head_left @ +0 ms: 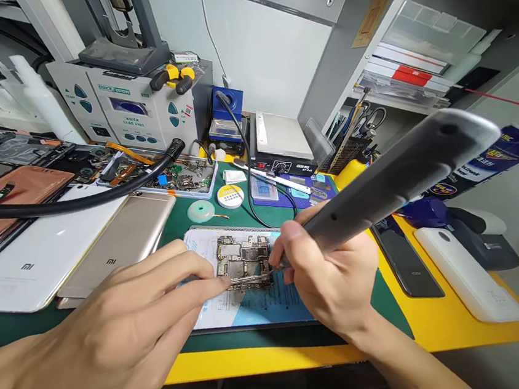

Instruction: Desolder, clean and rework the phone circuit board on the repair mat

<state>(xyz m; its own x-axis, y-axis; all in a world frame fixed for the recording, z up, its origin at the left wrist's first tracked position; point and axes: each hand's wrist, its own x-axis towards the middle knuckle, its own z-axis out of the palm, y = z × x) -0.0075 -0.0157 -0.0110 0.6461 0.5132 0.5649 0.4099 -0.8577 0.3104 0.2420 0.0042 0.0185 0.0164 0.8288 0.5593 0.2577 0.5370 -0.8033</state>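
Note:
A bare phone circuit board point(241, 252), with metal shields and a dark chip, lies on a white and blue printed pad point(219, 316). My left hand point(136, 311) comes in from the lower left, its fingers pinched at the board's front edge. Between them are slim metal tweezers point(251, 279), pointing right across the board. My right hand point(329, 276) is closed around a tool with a long dark grey handle point(391, 177), tilted up to the right. The tool's working end is hidden behind my fingers, close to the board's right side.
Left are a white phone point(34, 257), a gold phone point(114, 253) and a black hose point(77, 207) from a hot-air station point(132, 110). Behind stand a solder wick spool point(201, 211), a round tin point(230, 196) and a heating plate point(284, 138). Another phone point(408, 256) lies right.

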